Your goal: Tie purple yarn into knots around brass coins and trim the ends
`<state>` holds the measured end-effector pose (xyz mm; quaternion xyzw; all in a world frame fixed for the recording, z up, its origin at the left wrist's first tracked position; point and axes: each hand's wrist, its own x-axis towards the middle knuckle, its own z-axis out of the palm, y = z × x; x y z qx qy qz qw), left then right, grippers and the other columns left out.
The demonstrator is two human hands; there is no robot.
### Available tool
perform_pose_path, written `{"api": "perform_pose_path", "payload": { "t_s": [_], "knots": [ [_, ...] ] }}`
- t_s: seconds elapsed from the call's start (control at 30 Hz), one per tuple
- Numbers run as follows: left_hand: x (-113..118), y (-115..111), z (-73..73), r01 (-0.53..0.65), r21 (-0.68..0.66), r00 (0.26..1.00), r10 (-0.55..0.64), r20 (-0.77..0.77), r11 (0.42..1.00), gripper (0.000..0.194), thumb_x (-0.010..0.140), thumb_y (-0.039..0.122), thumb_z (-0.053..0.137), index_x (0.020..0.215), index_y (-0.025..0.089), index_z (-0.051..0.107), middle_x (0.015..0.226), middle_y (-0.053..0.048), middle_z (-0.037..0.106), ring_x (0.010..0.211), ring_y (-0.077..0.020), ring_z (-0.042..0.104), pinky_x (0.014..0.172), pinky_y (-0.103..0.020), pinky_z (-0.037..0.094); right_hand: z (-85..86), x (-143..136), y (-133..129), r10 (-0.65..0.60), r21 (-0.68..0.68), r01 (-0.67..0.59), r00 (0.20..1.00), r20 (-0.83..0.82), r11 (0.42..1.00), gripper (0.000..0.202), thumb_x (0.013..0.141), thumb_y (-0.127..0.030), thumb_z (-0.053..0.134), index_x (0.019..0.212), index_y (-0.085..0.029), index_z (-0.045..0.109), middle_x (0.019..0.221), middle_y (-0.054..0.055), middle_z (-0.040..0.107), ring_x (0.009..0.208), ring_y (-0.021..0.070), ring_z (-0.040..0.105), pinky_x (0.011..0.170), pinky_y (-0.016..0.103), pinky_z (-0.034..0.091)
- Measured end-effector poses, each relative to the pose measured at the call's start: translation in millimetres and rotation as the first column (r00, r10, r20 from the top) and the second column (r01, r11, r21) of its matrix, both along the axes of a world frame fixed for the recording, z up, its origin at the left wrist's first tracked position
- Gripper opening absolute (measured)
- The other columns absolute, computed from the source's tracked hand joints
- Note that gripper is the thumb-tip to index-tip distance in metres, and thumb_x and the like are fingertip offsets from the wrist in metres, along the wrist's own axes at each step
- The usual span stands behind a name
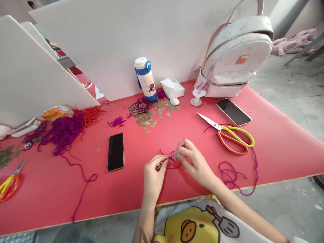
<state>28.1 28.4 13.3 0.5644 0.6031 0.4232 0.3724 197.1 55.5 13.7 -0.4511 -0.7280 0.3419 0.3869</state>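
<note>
Near the front edge of the red table, both my hands meet over a purple cord point(173, 167). My left hand point(155, 172) pinches the cord at a small loop or knot, and a few brass coins show partly under its fingers. My right hand point(193, 162) is closed on the same cord just to the right, with its thumb and index finger together. A thin cord end sticks up between the hands. The fingertips hide the exact shape of the knot.
Scissors point(231, 136), a phone point(233, 112) and loose cord point(234, 179) lie right. Another phone point(115, 152) lies left, beyond it purple yarn point(65, 131) and more scissors point(11, 184). Behind are coins point(146, 119), a bottle point(146, 81), tissues point(173, 88), a spool point(196, 98) and a backpack point(233, 64).
</note>
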Motion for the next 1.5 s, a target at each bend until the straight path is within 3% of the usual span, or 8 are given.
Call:
{"api": "perform_pose_path", "payload": {
  "t_s": [0.43, 0.63, 0.83, 1.03, 1.13, 1.23, 1.37, 1.5],
  "knots": [
    [2.2, 2.3, -2.4, 0.017, -0.081, 0.998, -0.013, 0.056, 0.997, 0.014, 0.084, 0.024, 0.066, 0.082, 0.017, 0.077, 0.08, -0.006, 0.076, 0.066, -0.017, 0.068, 0.057, -0.023, 0.052, 6.7, 7.2, 3.2, 0.06, -0.082, -0.064, 0.997, -0.058, 0.995, 0.024, 0.1, -0.025, 0.047, 0.08, -0.02, 0.059, 0.074, 0.002, 0.062, 0.069, 0.0171, 0.056, 0.065, 0.028, 0.042],
    [-0.5, 1.3, -3.4, -0.015, -0.017, 0.998, 0.016, 0.062, 1.0, 0.011, 0.084, 0.022, 0.066, 0.08, 0.018, 0.076, 0.084, -0.006, 0.075, 0.072, -0.017, 0.069, 0.061, -0.022, 0.052, 10.1, 18.8, 7.5, 0.048, -0.12, -0.061, 0.993, -0.112, 0.991, 0.04, 0.104, -0.035, 0.04, 0.072, -0.019, 0.057, 0.057, -0.002, 0.051, 0.051, 0.012, 0.045, 0.054, 0.025, 0.036],
    [1.1, -1.5, 0.8, 0.023, 0.014, 0.998, -0.024, 0.056, 1.0, 0.013, 0.087, 0.022, 0.064, 0.082, 0.018, 0.076, 0.085, -0.005, 0.074, 0.068, -0.0143, 0.066, 0.06, -0.021, 0.051, 1.4, 17.1, 11.7, 0.053, -0.087, -0.055, 0.998, -0.032, 0.995, 0.015, 0.095, -0.025, 0.058, 0.088, -0.021, 0.071, 0.082, 0.003, 0.065, 0.067, 0.0143, 0.057, 0.058, 0.025, 0.039],
    [0.2, -3.9, 1.1, 0.058, 0.049, 0.998, -0.059, 0.033, 0.997, 0.014, 0.087, 0.018, 0.063, 0.083, 0.019, 0.076, 0.086, -0.004, 0.074, 0.07, -0.0151, 0.068, 0.062, -0.021, 0.053, -1.3, 15.1, 10.8, -0.015, -0.127, -0.002, 0.991, -0.133, 0.992, 0.012, 0.093, -0.026, 0.061, 0.092, -0.021, 0.072, 0.081, 0.003, 0.066, 0.066, 0.0143, 0.058, 0.058, 0.025, 0.041],
    [-0.7, -5.0, 2.5, 0.072, 0.062, 0.997, -0.075, 0.036, 0.995, 0.016, 0.088, 0.016, 0.062, 0.082, 0.02, 0.076, 0.086, -0.005, 0.075, 0.072, -0.0156, 0.069, 0.063, -0.021, 0.054, -1.8, 17.0, 10.0, -0.093, -0.196, 0.058, 0.98, -0.176, 0.979, 0.017, 0.096, -0.03, 0.056, 0.096, -0.02, 0.07, 0.062, -0.002, 0.056, 0.053, 0.012, 0.05, 0.052, 0.025, 0.036],
    [-1.0, -5.0, 4.2, 0.086, 0.078, 0.995, -0.089, 0.036, 0.993, 0.016, 0.089, 0.017, 0.062, 0.083, 0.02, 0.077, 0.087, -0.005, 0.075, 0.073, -0.0155, 0.07, 0.064, -0.021, 0.054, -3.5, 18.1, 9.6, -0.028, -0.243, -0.013, 0.986, -0.166, 0.97, 0.015, 0.095, -0.032, 0.06, 0.095, -0.02, 0.07, 0.05, -0.008, 0.043, 0.044, 0.0099, 0.039, 0.048, 0.024, 0.033],
    [-1.4, -4.9, 5.1, 0.091, 0.112, 0.996, -0.093, 0.009, 0.99, 0.015, 0.088, 0.015, 0.063, 0.083, 0.02, 0.076, 0.085, -0.003, 0.075, 0.073, -0.0141, 0.069, 0.066, -0.019, 0.053, -4.3, 16.7, 10.3, 0.086, -0.141, -0.108, 0.985, -0.153, 0.984, 0.012, 0.09, -0.031, 0.068, 0.089, -0.021, 0.073, 0.071, 0.0, 0.06, 0.058, 0.0122, 0.053, 0.056, 0.024, 0.041],
    [-1.8, -6.2, 2.9, 0.092, 0.1, 0.996, -0.093, 0.005, 0.991, 0.016, 0.089, 0.015, 0.062, 0.083, 0.019, 0.076, 0.085, -0.003, 0.074, 0.071, -0.0132, 0.068, 0.064, -0.018, 0.053, -3.4, 15.3, 11.4, 0.126, -0.043, -0.134, 0.981, -0.145, 0.99, 0.009, 0.09, -0.03, 0.069, 0.088, -0.023, 0.075, 0.088, 0.004, 0.062, 0.07, 0.0142, 0.057, 0.063, 0.026, 0.047]
  ]
}}
